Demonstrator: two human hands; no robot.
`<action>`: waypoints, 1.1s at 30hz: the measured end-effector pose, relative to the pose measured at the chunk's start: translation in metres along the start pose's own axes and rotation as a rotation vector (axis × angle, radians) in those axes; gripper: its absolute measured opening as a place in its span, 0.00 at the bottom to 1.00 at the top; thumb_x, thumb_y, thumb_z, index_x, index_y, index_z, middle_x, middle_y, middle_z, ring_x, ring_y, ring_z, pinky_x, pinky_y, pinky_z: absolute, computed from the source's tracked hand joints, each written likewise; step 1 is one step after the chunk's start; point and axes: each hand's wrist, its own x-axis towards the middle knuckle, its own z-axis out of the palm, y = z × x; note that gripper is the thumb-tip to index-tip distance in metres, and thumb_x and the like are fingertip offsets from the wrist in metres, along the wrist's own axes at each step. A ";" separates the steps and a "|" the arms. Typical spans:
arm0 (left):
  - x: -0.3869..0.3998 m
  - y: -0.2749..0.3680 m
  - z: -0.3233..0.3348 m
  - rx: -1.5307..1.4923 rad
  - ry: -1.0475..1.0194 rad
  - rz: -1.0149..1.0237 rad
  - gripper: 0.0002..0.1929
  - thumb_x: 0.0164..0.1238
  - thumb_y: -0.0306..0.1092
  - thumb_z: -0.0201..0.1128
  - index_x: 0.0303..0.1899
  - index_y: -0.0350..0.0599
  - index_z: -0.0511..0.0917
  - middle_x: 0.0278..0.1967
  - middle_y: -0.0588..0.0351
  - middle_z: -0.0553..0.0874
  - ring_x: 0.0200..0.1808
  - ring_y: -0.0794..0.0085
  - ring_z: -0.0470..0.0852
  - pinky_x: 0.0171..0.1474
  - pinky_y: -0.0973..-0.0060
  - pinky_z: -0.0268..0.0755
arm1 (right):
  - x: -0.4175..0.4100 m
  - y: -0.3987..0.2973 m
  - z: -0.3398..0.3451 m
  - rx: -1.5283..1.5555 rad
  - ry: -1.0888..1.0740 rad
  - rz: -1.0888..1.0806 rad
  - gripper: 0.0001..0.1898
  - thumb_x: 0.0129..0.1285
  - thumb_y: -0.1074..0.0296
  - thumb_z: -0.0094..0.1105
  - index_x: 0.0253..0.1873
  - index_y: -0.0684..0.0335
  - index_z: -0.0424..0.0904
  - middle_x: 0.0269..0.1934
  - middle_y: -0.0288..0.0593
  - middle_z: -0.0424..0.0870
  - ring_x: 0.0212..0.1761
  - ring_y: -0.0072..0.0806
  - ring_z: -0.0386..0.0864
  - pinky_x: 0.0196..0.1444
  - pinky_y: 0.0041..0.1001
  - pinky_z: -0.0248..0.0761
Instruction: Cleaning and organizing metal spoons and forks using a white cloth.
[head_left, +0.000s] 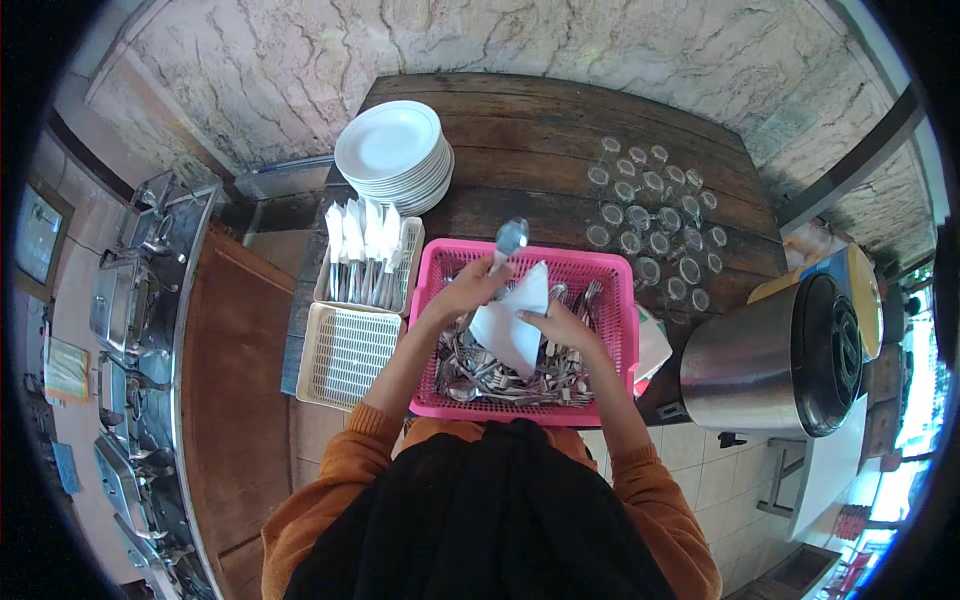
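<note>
Over a pink plastic basket (619, 330) of loose forks and spoons, my left hand (478, 286) grips a metal spoon (512, 237) with its bowl pointing away from me. A white paper napkin (508, 330) hangs below and between my hands, with my right hand (556, 322) closed on its right side. Part of the napkin covers the loose cutlery (491, 379) in the basket. To the left, napkin-wrapped cutlery (365, 251) lies in a cream plastic basket (412, 255). Nearer to me is a second cream basket (349, 356), its slotted bottom showing.
A stack of white plates (390, 142) stands at the back left of the dark wooden table (517, 150). Several glasses (660, 217) stand at the right. A large steel container with a black lid (750, 360) is at the right edge, near a plastic packet (651, 341).
</note>
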 end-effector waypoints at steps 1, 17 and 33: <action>0.002 -0.007 -0.003 0.001 0.004 0.003 0.12 0.63 0.42 0.50 0.36 0.42 0.71 0.20 0.66 0.68 0.20 0.85 0.65 0.21 0.85 0.57 | 0.003 0.002 0.002 0.143 0.015 0.137 0.17 0.58 0.62 0.54 0.49 0.65 0.71 0.33 0.40 0.79 0.36 0.26 0.77 0.40 0.26 0.71; -0.034 -0.089 0.052 -0.855 0.115 -0.270 0.14 0.68 0.37 0.40 0.42 0.41 0.73 0.26 0.63 0.70 0.24 0.77 0.70 0.29 0.80 0.67 | 0.020 0.093 0.050 1.482 0.675 0.059 0.21 0.56 0.69 0.57 0.54 0.59 0.62 0.48 0.39 0.71 0.52 0.33 0.69 0.52 0.34 0.64; -0.023 -0.088 0.080 -0.654 0.019 -0.225 0.13 0.68 0.35 0.40 0.40 0.37 0.71 0.24 0.60 0.71 0.23 0.77 0.70 0.27 0.80 0.65 | 0.003 0.027 0.066 1.121 0.698 0.028 0.14 0.52 0.73 0.61 0.44 0.61 0.69 0.29 0.34 0.76 0.23 0.18 0.73 0.18 0.15 0.64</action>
